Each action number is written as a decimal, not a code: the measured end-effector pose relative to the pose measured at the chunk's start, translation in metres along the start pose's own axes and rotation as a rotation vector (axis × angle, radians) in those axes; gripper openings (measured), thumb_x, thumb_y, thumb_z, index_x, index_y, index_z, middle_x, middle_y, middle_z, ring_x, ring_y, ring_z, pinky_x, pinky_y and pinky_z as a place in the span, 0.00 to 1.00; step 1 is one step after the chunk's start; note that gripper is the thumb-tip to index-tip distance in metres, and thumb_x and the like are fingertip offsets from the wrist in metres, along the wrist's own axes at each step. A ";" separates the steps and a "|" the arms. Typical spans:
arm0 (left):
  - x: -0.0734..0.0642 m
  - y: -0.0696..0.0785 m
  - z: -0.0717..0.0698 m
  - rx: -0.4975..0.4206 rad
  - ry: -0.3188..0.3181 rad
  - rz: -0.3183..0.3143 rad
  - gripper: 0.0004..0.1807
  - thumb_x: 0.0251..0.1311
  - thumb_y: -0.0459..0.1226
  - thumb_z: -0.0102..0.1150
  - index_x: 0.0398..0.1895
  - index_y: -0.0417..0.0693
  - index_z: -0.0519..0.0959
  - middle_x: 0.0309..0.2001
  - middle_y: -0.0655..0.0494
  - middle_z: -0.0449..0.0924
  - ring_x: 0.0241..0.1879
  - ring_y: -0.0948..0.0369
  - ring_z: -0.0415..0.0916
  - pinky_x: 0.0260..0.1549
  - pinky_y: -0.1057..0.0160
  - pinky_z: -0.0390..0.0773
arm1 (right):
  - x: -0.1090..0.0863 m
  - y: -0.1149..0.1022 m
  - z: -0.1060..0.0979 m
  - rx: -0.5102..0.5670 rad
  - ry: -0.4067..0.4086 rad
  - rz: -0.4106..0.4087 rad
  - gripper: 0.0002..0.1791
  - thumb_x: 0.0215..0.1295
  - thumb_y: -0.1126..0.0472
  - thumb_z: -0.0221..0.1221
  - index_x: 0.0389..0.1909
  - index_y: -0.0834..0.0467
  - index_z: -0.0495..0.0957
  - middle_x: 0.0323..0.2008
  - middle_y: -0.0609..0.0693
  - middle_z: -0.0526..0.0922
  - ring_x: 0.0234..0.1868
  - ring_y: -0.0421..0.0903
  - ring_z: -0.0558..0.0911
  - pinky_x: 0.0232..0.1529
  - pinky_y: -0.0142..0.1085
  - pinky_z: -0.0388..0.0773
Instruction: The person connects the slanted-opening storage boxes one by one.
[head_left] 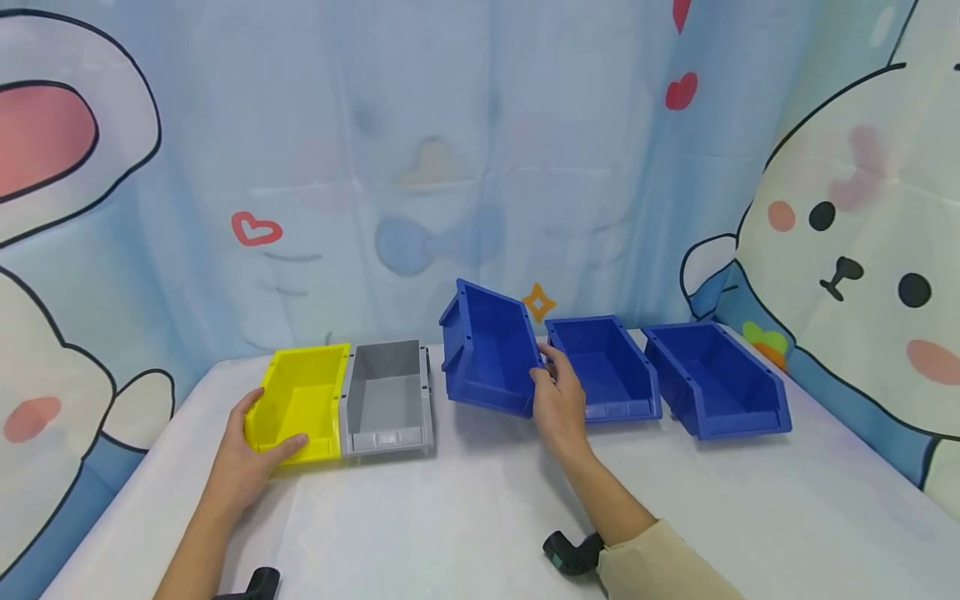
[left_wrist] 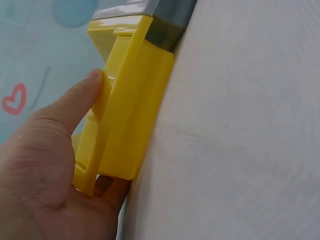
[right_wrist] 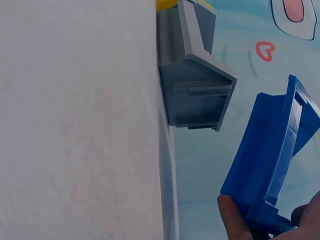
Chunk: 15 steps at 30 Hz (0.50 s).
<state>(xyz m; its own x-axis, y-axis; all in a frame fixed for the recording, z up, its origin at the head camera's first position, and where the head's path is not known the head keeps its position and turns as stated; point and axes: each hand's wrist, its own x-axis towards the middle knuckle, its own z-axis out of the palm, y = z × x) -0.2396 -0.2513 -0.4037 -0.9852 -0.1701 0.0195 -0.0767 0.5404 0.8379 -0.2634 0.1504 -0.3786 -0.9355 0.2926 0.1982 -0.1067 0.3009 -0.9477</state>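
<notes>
Fingers of the right hand [head_left: 561,408] pinch the near right corner of a tilted blue bin [head_left: 495,346], held above the surface [head_left: 405,533] just left of them, its left side higher, its long axis running away from the person. Further left of those fingers, apart from the held bin, stands the grey bin [head_left: 386,387], its long axis also pointing away; that sideways gap is what matters, and the right hand is nearer it than the left hand [head_left: 243,462]. Beyond, the left hand's fingers grip the yellow bin [head_left: 302,387], which touches the grey one, thumb at its front lip. Right of the right fingers sit a second blue bin [head_left: 603,367] and a third blue bin [head_left: 712,367]
</notes>
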 end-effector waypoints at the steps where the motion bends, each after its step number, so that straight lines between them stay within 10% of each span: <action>1: 0.000 0.000 -0.001 0.003 -0.001 0.000 0.63 0.61 0.50 0.72 0.86 0.58 0.34 0.84 0.38 0.35 0.78 0.37 0.45 0.77 0.31 0.49 | 0.000 0.000 0.000 0.001 0.000 0.000 0.28 0.77 0.57 0.45 0.76 0.51 0.66 0.68 0.59 0.75 0.65 0.56 0.73 0.65 0.55 0.70; 15: 0.007 -0.003 0.001 -0.031 -0.019 -0.013 0.63 0.62 0.49 0.72 0.86 0.60 0.33 0.85 0.40 0.34 0.79 0.38 0.43 0.78 0.33 0.47 | -0.003 0.002 0.004 -0.050 -0.007 -0.022 0.28 0.75 0.59 0.47 0.75 0.53 0.68 0.58 0.60 0.79 0.56 0.56 0.76 0.52 0.45 0.71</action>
<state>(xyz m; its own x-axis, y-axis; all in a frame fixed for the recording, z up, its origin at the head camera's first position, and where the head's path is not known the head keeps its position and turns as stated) -0.2460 -0.2535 -0.4071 -0.9869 -0.1613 -0.0015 -0.0850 0.5123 0.8546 -0.2625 0.1463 -0.3819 -0.9355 0.2793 0.2166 -0.1100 0.3522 -0.9294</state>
